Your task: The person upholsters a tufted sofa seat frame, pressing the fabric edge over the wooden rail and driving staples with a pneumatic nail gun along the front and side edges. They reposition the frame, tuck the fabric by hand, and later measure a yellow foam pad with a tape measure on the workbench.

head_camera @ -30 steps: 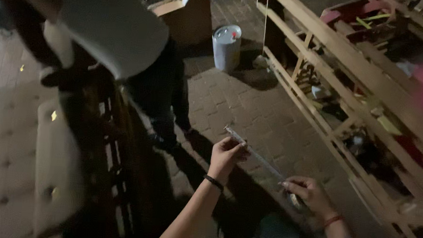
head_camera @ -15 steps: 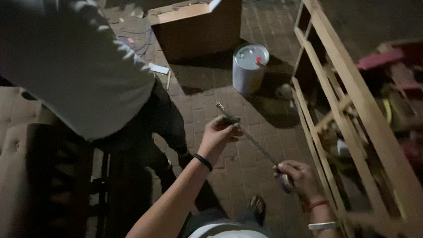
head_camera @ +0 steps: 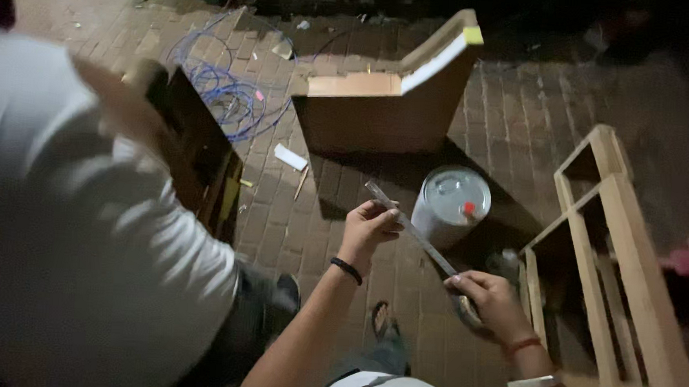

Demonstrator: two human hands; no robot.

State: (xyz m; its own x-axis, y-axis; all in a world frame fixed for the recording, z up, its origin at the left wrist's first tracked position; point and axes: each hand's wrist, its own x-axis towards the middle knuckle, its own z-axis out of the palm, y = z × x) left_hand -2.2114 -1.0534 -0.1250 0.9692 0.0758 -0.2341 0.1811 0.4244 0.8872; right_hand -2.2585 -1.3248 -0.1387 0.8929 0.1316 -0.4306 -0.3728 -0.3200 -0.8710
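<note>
- Above the brick floor, near its middle, the person holds a long thin metal strip, like a saw blade or rule, slanting between both hands.
- Left hand: fingers curled shut around the strip's upper end, black band on the wrist.
- Right hand: closed on the lower end; something small sits under the palm, too dark to tell what.
- Strip hangs clear of the floor, just in front of a round metal can with a red cap.
- Behind the can stands an open wooden box; a bare wooden frame lies toward the floor's right edge.
- Risk, as a judgement: a thin edge gripped bare-handed could cut the fingers if the strip slips or flexes.
- A second person in a white shirt stands close at the left; a swing of the strip's free tip could catch them.
- Light is poor; blue cable coiled on the bricks could snag a foot.
</note>
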